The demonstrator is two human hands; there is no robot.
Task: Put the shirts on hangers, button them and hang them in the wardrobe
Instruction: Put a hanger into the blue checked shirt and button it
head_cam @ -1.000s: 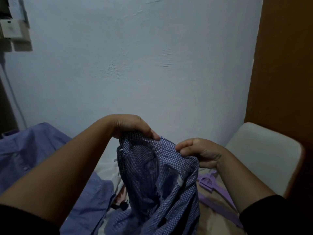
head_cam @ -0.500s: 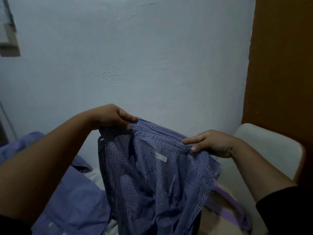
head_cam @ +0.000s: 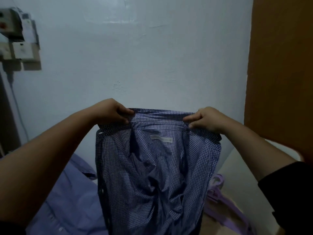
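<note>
A blue-and-white checked shirt [head_cam: 152, 167] hangs open in front of me, its inside and white neck label facing me. My left hand [head_cam: 113, 111] pinches the left end of the collar. My right hand [head_cam: 205, 118] pinches the right end, so the collar is stretched flat between them. Purple plastic hangers [head_cam: 220, 192] lie low on the right, partly hidden behind the shirt. A plain lilac shirt [head_cam: 67, 200] lies crumpled at lower left.
A pale blue wall [head_cam: 144, 56] stands close ahead. A brown wooden panel [head_cam: 281, 73] runs down the right side, with a white cushioned seat [head_cam: 240, 170] below it. Electrical boxes [head_cam: 18, 41] are mounted on the wall at upper left.
Both hands have moved apart and risen, spreading the bunched shirt so its collar is now taut and level. The view has tilted up.
</note>
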